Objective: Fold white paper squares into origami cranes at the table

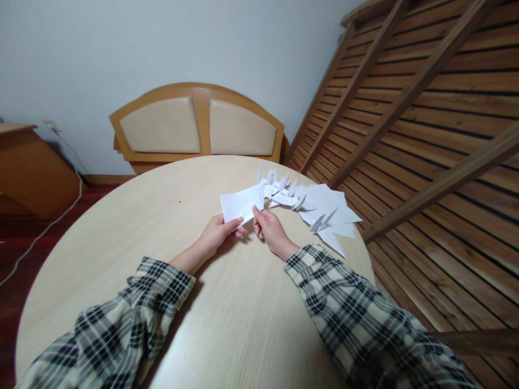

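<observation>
A folded sheet of white paper [240, 203] is held up over the table between my two hands. My left hand [221, 231] grips its lower left edge, thumb on top and fingers beneath. At the lower right corner, my right hand [271, 229] pinches the paper between thumb and fingers. Just beyond and to the right, several white folded paper cranes [279, 186] stand close together. One more paper crane [322, 222] rests nearer to me, on some flat white sheets [338, 208].
The round wooden table [121, 232] spreads out around my arms. A headboard [205, 127] with cream panels stands behind it. Slatted wooden boards [425, 178] lean along the right side. On the left are a wooden cabinet [30, 170] and a white cable [48, 227].
</observation>
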Tool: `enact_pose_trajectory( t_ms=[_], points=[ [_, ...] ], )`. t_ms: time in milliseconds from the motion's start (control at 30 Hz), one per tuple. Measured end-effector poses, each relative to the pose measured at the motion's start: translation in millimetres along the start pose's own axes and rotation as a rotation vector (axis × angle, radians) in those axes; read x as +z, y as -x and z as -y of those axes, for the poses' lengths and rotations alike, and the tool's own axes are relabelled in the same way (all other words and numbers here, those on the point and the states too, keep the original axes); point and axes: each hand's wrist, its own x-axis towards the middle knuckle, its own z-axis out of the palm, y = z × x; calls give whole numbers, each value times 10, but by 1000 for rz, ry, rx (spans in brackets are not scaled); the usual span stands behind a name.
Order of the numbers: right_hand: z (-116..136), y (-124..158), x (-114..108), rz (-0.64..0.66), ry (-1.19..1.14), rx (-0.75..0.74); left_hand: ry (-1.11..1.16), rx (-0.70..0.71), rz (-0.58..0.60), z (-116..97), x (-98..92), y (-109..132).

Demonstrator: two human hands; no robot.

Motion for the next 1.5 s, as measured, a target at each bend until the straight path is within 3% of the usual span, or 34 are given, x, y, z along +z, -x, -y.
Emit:
enact_pose_trajectory(
  t_ms=[467,933,1267,1500],
  points=[
    [13,0,24,-56,-16,-50,-46,-29,10,22,-18,-22],
    [-37,-59,-27,-16,-210,-32,-27,-45,7,38,-32,-34],
    [-59,-59,-27,-33,-157,-69,-44,-3,27,45,-31,-36],
    [-51,-27,-2,91,89,32,-20,43,29,111,-55,-64]
  ],
)
